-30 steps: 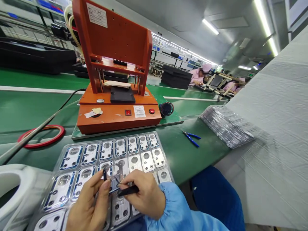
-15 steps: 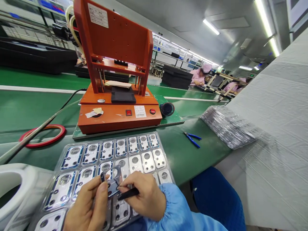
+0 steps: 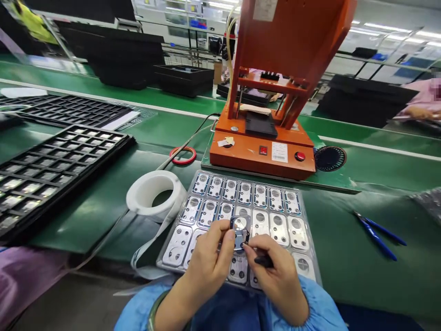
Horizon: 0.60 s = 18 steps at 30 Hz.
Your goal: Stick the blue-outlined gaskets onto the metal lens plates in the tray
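Both my hands are low over a clear plastic tray [image 3: 248,177] holding rows of silver and blue metal plates with round holes. My left hand [image 3: 206,264] pinches a small metal part with a dark rim [image 3: 240,233] between finger and thumb. My right hand [image 3: 277,276] grips black tweezers [image 3: 263,261], and their tips reach the part's edge. The plates under my hands are partly hidden by my fingers.
An orange press machine [image 3: 262,158] stands just beyond the tray. A white tape roll [image 3: 155,195] lies to the left, beside a red tape ring [image 3: 182,155]. Black grid trays [image 3: 58,170] sit further left, and blue-handled pliers [image 3: 377,236] lie right. A co-worker's pink sleeve [image 3: 422,108] shows far right.
The view has swung left, shifting the press and tray rightward and bringing the white roll and black trays into sight. My hands still hold the part and tweezers above the tray.
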### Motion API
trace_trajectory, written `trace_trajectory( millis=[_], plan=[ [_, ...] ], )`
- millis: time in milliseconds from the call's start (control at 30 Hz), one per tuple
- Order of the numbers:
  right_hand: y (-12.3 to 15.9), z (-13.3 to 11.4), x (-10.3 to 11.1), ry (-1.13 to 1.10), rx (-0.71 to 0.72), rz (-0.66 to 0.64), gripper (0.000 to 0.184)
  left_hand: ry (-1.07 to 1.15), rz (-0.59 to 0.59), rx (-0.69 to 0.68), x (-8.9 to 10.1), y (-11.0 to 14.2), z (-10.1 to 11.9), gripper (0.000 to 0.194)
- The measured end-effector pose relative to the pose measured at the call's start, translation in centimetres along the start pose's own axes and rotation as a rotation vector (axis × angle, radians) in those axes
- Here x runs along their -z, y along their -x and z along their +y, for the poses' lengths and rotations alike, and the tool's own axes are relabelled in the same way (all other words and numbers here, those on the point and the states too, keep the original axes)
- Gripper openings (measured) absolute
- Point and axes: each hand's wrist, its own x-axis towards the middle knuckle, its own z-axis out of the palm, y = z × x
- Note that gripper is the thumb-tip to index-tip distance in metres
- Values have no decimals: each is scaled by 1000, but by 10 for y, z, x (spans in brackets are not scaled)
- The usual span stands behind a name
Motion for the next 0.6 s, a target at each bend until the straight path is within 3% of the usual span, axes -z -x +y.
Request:
trace_trajectory(
  millis=[433, 600],
  plan=[
    [3, 3, 1, -48, 0, -111, 7, 102, 34, 62, -2, 2, -3, 21],
    [6, 4, 0, -35, 16, -155, 7, 111, 54, 144, -2, 3, -4, 27]
  ],
)
